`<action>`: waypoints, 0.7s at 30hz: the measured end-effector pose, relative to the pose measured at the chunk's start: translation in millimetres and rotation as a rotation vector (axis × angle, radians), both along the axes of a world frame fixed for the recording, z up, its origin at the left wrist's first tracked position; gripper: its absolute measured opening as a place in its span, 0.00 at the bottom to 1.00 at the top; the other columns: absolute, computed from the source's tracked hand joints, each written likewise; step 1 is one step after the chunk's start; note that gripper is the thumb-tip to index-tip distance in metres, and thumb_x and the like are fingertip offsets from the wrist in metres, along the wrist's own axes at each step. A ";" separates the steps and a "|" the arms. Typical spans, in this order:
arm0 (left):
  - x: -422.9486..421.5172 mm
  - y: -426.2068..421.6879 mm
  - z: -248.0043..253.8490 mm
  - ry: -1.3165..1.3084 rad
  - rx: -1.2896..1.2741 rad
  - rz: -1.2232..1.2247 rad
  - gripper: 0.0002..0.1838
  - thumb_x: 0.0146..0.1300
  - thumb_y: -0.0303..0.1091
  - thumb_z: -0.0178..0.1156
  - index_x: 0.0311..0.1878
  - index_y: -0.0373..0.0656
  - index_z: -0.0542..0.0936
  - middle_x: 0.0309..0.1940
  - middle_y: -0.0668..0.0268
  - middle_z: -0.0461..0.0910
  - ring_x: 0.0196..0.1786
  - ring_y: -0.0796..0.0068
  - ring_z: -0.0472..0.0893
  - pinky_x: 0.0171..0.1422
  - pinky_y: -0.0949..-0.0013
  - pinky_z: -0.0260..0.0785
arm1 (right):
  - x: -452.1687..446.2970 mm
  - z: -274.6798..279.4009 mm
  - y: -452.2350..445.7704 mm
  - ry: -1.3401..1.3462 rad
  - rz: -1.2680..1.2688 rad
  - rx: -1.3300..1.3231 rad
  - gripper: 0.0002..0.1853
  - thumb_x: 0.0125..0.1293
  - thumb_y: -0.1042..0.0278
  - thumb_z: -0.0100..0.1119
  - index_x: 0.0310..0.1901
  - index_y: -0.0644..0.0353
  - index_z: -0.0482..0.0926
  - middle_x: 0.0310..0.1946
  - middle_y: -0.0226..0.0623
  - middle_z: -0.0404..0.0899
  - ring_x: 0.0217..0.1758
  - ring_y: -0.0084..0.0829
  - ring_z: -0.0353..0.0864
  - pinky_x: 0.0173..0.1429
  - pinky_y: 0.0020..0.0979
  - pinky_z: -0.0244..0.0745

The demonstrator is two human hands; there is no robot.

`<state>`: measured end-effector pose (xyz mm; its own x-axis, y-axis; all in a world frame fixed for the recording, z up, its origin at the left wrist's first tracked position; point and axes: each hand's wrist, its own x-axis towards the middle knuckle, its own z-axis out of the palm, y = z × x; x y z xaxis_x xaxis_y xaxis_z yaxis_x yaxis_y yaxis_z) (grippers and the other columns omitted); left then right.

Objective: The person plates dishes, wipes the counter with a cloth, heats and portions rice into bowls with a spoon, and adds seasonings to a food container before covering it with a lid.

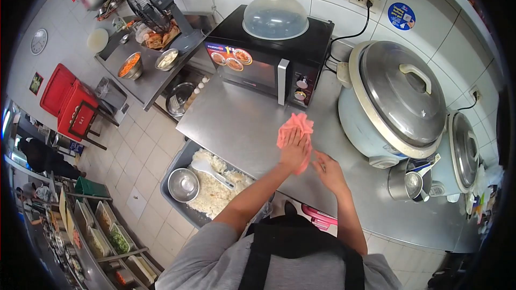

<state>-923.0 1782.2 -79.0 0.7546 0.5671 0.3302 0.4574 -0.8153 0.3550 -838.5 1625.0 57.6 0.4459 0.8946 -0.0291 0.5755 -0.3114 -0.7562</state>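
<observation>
- A stainless-steel counter [231, 123] spreads around my fingers, a microwave oven [258, 75] beyond them.
- The pink cloth [302, 121] lies under my left hand [293, 151], its long axis running away from me.
- My left fingers lie extended, flat on it.
- My right hand [329, 174] is just right of it, loosely open; whether it touches, I can't tell.

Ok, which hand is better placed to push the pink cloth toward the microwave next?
Left, I'd say: the left hand lies on top of the pink cloth, fingers pointing toward the microwave, while the right hand is only beside the cloth's edge.
</observation>
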 end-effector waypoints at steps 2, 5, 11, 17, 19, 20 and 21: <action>27.8 33.0 -11.9 0.011 0.087 -0.013 0.26 0.71 0.45 0.51 0.69 0.45 0.73 0.72 0.51 0.65 0.78 0.53 0.59 0.80 0.45 0.47 | 5.1 4.2 -20.8 0.062 -0.075 -0.036 0.22 0.68 0.64 0.59 0.61 0.63 0.76 0.52 0.56 0.81 0.52 0.52 0.82 0.58 0.43 0.76; 32.5 68.1 -8.2 0.057 0.087 0.092 0.25 0.72 0.45 0.49 0.67 0.45 0.75 0.71 0.53 0.68 0.75 0.55 0.63 0.80 0.47 0.49 | 19.8 13.5 -52.1 -0.008 -0.110 -0.080 0.20 0.68 0.66 0.60 0.59 0.64 0.78 0.51 0.55 0.82 0.49 0.50 0.84 0.56 0.42 0.76; -37.8 126.0 -10.8 0.017 0.193 0.318 0.24 0.71 0.46 0.50 0.66 0.49 0.77 0.68 0.56 0.72 0.72 0.53 0.69 0.78 0.40 0.48 | 27.6 10.2 -95.7 -0.021 -0.208 -0.153 0.18 0.67 0.70 0.60 0.57 0.63 0.80 0.51 0.54 0.82 0.48 0.47 0.85 0.54 0.40 0.78; -161.0 271.1 -49.0 -0.049 0.148 0.547 0.27 0.72 0.52 0.50 0.72 0.59 0.70 0.71 0.54 0.67 0.73 0.49 0.66 0.77 0.37 0.50 | 11.1 20.4 -85.9 0.005 -0.063 -0.279 0.18 0.67 0.68 0.60 0.57 0.63 0.80 0.47 0.53 0.83 0.47 0.49 0.84 0.54 0.41 0.77; -229.7 287.7 -38.3 0.230 0.121 0.785 0.27 0.73 0.53 0.49 0.71 0.58 0.70 0.73 0.55 0.64 0.73 0.51 0.67 0.72 0.47 0.61 | 11.1 18.9 -86.5 -0.001 -0.032 -0.280 0.18 0.67 0.67 0.60 0.57 0.62 0.80 0.47 0.53 0.83 0.48 0.50 0.84 0.54 0.42 0.77; -259.8 282.4 -19.3 0.274 -0.011 0.891 0.26 0.73 0.53 0.48 0.71 0.58 0.69 0.74 0.56 0.63 0.72 0.51 0.68 0.70 0.50 0.65 | 9.7 16.6 -88.6 -0.001 -0.017 -0.278 0.18 0.67 0.66 0.60 0.57 0.62 0.80 0.46 0.53 0.83 0.48 0.50 0.84 0.54 0.42 0.77; -288.8 278.7 -23.2 0.322 0.064 0.967 0.25 0.73 0.53 0.48 0.69 0.56 0.72 0.71 0.55 0.67 0.68 0.52 0.72 0.67 0.50 0.67 | 9.2 13.4 -93.4 -0.030 0.002 -0.291 0.19 0.67 0.65 0.60 0.57 0.62 0.79 0.47 0.53 0.83 0.48 0.50 0.84 0.55 0.43 0.77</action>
